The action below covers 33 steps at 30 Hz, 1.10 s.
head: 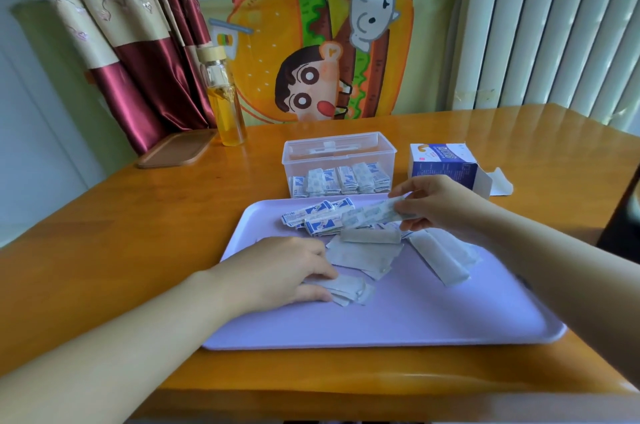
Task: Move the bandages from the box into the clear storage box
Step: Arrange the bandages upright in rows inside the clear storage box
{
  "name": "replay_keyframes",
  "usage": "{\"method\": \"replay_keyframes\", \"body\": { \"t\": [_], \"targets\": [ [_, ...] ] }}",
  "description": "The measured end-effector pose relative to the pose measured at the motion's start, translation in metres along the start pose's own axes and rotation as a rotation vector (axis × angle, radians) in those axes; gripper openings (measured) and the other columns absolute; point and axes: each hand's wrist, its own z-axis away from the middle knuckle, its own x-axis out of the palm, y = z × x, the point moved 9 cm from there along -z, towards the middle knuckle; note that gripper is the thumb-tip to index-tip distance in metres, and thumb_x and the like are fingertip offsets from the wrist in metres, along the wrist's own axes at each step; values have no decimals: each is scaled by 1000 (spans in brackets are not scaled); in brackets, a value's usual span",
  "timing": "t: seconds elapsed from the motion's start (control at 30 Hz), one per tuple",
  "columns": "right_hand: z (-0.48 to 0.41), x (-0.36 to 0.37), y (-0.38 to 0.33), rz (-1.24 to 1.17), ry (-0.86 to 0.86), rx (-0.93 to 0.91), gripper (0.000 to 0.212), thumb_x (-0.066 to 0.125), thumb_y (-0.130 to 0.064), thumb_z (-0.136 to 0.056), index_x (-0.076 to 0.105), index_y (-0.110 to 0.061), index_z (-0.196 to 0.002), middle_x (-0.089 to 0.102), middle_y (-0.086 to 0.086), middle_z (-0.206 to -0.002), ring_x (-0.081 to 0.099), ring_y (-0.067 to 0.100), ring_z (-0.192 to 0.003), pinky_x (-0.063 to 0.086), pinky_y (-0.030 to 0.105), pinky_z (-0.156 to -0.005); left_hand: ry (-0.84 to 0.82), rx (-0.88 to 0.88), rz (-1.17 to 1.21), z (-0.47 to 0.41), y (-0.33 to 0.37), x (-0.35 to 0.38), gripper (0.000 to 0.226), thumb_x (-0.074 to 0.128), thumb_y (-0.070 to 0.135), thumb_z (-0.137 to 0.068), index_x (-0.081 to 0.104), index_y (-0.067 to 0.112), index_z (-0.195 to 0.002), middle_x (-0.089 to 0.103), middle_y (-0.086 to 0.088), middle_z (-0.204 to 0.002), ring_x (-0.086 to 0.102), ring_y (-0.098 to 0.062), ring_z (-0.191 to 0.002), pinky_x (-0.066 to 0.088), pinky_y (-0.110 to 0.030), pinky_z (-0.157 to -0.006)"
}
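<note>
Glossy wooden table (138, 216), lilac tray (433, 319) at centre, clear storage box (339, 150) at its 12 o'clock with packed bandages (339, 181) inside, opened bandage carton (443, 164) at 1 o'clock, right hand (436, 205) pinching a bandage strip (370, 214) over the tray's far edge, left hand (284, 268) at 9 o'clock pinching a bandage stack (346, 288), loose bandages (318, 217) between.

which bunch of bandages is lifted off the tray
The strip of bandages pinched in the right hand; the rest lie on the purple tray, one pile touched by the left hand.
</note>
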Motion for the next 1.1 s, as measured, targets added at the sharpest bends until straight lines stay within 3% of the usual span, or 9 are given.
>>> {"method": "replay_keyframes", "body": {
  "t": [0.17,0.3,0.43,0.6,0.7,0.8,0.87,1.0,1.1],
  "targets": [
    [2,15,-9,20,-34,-42,11,62,-3,-87,61,-5,-97,67,12,-76,65,12,-55,57,23,-62,19,32,44,6,11,5,35,51,44,-93,59,29,-124,47,20,-134,50,-6,-117,41,-27,-95],
    [6,26,-16,20,-69,-69,9,62,-4,-87,62,-8,-94,66,10,-73,66,13,-57,56,22,-62,44,30,110,19,17,8,42,49,50,-91,55,30,-128,54,15,-132,51,-8,-118,41,-32,-97],
    [8,27,-22,25,-63,-104,9,62,-3,-87,61,-8,-95,63,7,-69,65,13,-57,55,23,-65,39,-7,175,30,22,8,58,46,60,-87,39,40,-140,43,20,-143,39,-2,-129,32,-19,-105],
    [13,43,-24,41,-96,-117,10,62,-2,-87,61,-8,-94,63,8,-69,65,8,-51,56,18,-60,131,38,236,38,29,6,40,53,41,-92,57,28,-129,58,15,-129,47,2,-118,34,-12,-98],
    [14,46,-27,62,-97,-131,10,62,-2,-86,62,-8,-94,64,7,-68,65,10,-53,56,21,-64,48,3,265,31,27,4,36,63,35,-88,62,26,-123,57,15,-110,50,2,-99,36,-8,-88],
    [17,50,-32,72,-110,-153,9,62,-3,-86,63,-10,-91,64,6,-67,65,12,-56,57,26,-70,-124,-83,277,19,24,8,40,69,34,-84,58,26,-121,53,16,-95,51,-2,-81,44,-17,-77],
    [19,52,-34,78,-118,-164,10,62,-3,-86,63,-12,-90,64,5,-66,66,14,-58,56,29,-72,-250,-136,265,10,23,11,44,70,34,-83,54,22,-122,51,16,-86,49,-1,-72,42,-15,-65],
    [22,48,-36,72,-107,-172,11,63,-3,-86,63,-9,-94,65,4,-66,65,16,-60,56,32,-75,-451,-153,116,2,27,17,32,67,38,-84,60,16,-107,54,7,-80,51,-15,-76,41,-26,-66],
    [24,39,-32,107,-68,-160,9,65,-6,-85,65,-10,-93,66,4,-68,64,15,-59,55,31,-74,-427,-88,50,6,28,11,24,64,37,-87,56,14,-85,49,2,-74,44,-18,-69,37,-31,-64]
  ]
}}
